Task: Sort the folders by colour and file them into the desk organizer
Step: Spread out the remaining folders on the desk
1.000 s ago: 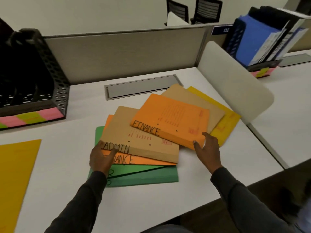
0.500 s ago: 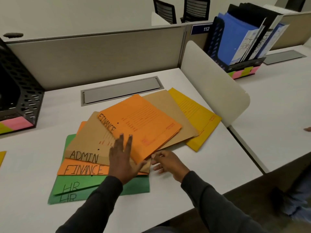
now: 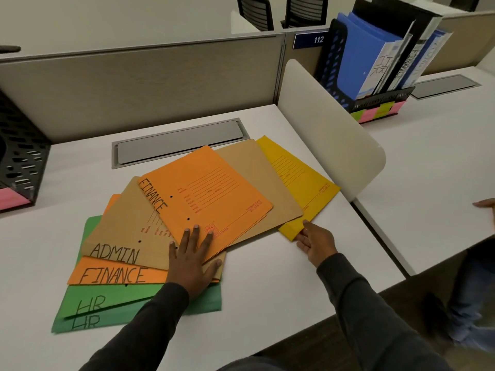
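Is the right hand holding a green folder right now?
No: the right hand grips the near corner of the yellow folder, while the green folders lie at the pile's other end.

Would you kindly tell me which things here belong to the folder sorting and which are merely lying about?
In the job: top orange FINANCE folder, pressed by the left hand; yellow folder, pinched by the right hand; brown ADMIN folder; green HR folders; black desk organizer at left.
Lying about: filled organizer on the neighbouring desk; white divider; grey cable hatch; office chairs.
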{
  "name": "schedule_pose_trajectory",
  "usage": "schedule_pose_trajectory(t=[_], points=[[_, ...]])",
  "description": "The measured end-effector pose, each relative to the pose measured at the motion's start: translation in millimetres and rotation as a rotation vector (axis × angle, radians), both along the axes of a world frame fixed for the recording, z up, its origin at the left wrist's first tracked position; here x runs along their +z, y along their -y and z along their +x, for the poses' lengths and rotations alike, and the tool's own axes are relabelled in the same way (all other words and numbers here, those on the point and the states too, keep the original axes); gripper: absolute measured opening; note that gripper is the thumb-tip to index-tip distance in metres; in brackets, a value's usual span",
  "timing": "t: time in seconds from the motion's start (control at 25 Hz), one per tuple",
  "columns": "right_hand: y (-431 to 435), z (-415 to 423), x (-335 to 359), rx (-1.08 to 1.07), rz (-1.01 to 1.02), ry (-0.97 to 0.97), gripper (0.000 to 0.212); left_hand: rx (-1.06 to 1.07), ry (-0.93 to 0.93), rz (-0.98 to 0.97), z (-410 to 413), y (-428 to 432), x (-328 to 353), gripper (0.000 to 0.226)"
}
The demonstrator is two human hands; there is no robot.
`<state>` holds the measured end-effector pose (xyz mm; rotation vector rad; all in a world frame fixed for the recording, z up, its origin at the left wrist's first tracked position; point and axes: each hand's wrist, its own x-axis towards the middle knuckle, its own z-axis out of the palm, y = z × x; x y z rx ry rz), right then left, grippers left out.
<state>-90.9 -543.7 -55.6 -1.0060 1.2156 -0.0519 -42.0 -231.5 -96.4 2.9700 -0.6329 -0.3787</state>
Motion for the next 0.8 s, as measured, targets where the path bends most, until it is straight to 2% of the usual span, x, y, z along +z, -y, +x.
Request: schedule_pose_trajectory(t=[0.08, 0.24, 0.4, 0.56, 0.68, 0.8], points=[[-0.3, 5.8, 3.3, -0.009, 0.056, 0.028, 0.012, 0.005, -0.003, 0.011, -0.2, 0.6, 1.0, 0.084], [-6.1, 14.7, 7.9, 0.015, 0.137, 0.033, 0.015, 0.007, -0.001, 0.003, -1.2, 1.2, 3.1, 0.083], [-13.1, 17.3, 9.9, 0.019, 0.223, 0.149, 0.019, 0.018, 0.054, 0.049, 2.7, 2.2, 9.7, 0.083], [-26.0, 18.3, 22.9, 0.220, 0.125, 0.207, 0.011, -0.028, 0.126, 0.160, 12.8, 12.6, 26.5, 0.079], [-46.2, 19.8, 37.2, 0.355, 0.069, 0.264, 0.009, 0.001, 0.202, 0.136, 21.4, 21.0, 39.9, 0.077], [-67.9, 18.2, 55.4, 0.398, 0.036, 0.353, 0.019, 0.061, 0.232, 0.072, 32.6, 19.8, 55.6, 0.065]])
